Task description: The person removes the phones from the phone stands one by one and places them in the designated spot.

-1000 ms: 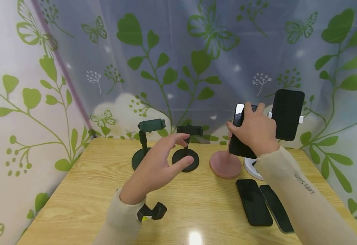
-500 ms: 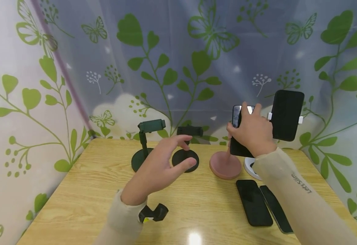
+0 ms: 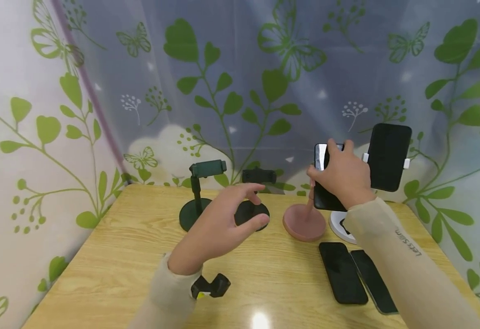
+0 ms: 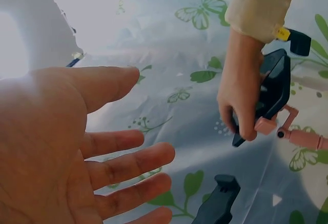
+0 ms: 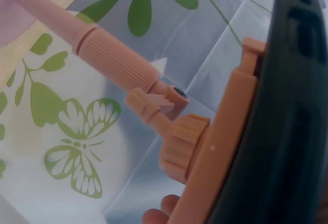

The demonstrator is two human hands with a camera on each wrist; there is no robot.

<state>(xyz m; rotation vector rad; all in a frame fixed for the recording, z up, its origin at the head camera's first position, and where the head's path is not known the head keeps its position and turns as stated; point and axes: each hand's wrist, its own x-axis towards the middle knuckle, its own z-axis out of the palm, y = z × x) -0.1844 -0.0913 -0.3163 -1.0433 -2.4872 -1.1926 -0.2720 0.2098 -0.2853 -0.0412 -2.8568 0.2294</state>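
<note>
My right hand grips a black phone at the pink phone stand, thumb at the phone's left edge and fingers over its screen. The right wrist view has the phone lying against the stand's pink clamp, with fingertips by the clamp's back. My left hand hovers over the table, fingers apart and nothing held; its palm fills the left of its wrist view. Behind it stands a black phone stand, its base partly covered by the hand.
A dark green phone stand stands at the left. On the right, a white stand carries another phone. Two dark phones, a left one and a right one, lie on the wooden table. A patterned curtain hangs behind.
The phone in my right hand has turned slightly more upright since the first frame. My left hand has barely moved, and the whole head view has shifted a little.
</note>
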